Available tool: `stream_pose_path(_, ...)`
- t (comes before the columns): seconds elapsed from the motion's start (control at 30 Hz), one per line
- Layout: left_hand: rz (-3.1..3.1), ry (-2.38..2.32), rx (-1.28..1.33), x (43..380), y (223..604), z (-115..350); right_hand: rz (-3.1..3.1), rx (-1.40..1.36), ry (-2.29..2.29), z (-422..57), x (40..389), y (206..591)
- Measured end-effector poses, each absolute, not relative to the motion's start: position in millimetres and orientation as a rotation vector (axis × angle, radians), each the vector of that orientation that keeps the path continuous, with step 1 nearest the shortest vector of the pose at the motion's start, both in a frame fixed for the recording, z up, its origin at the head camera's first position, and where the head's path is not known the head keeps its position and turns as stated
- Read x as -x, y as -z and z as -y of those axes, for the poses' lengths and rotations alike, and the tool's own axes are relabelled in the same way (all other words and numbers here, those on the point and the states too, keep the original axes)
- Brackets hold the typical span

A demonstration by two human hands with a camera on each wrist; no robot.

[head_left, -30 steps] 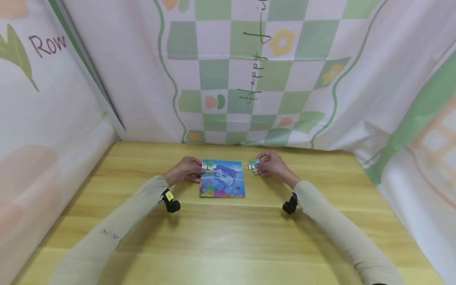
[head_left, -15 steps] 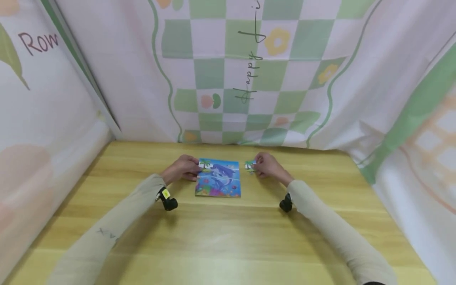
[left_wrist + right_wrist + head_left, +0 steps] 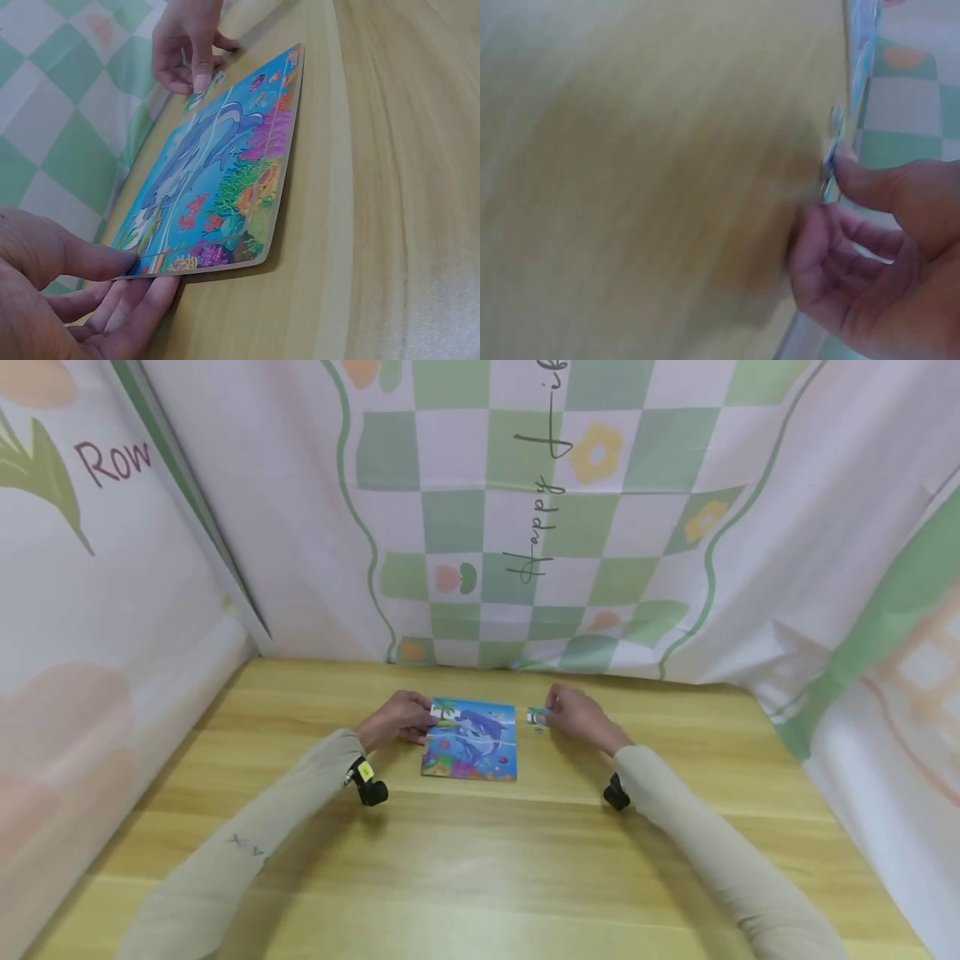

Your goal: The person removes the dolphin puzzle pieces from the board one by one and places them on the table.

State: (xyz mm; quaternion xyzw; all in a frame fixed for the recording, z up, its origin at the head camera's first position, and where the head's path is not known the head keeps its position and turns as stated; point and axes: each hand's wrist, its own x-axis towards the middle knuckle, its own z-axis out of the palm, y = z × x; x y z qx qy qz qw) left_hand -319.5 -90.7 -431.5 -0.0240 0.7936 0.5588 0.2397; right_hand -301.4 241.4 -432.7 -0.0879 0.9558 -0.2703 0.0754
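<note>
A puzzle board (image 3: 472, 743) with a dolphin and coral picture lies on the table in the head view. My left hand (image 3: 397, 718) holds its left edge. In the left wrist view the thumb is on top of the board (image 3: 217, 165) and the curled fingers are beneath the edge. Just right of the board, my right hand (image 3: 581, 718) pinches a small puzzle piece (image 3: 536, 716) with a palm tree on it. The right wrist view is blurred; the thumb presses small pieces (image 3: 829, 165) there, and the other fingers curl in. How many pieces there are, I cannot tell.
The wooden table (image 3: 465, 860) spreads toward me. A checked curtain (image 3: 525, 527) hangs along its back edge, with more white cloth (image 3: 135, 610) at the left side and printed cloth at the right. Both wrists carry small black cameras.
My right hand has turned slightly over the small pieces, its fingertips shifting a little. The left hand keeps its hold on the board. The head view has swayed left and back right.
</note>
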Motion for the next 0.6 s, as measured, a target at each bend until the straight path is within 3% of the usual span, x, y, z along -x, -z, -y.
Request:
stream_pose_path(0.3, -2.117, -1.613, 0.019, 320.4, 437.0, 84.7, -2.905, 0.57, 0.906, -258.3, 312.7, 438.6)
stream_pose_path(0.6, -2.095, -1.639, 0.03, 315.6, 442.0, 95.2, -2.842, 0.596, 0.95, -245.8, 313.4, 434.3)
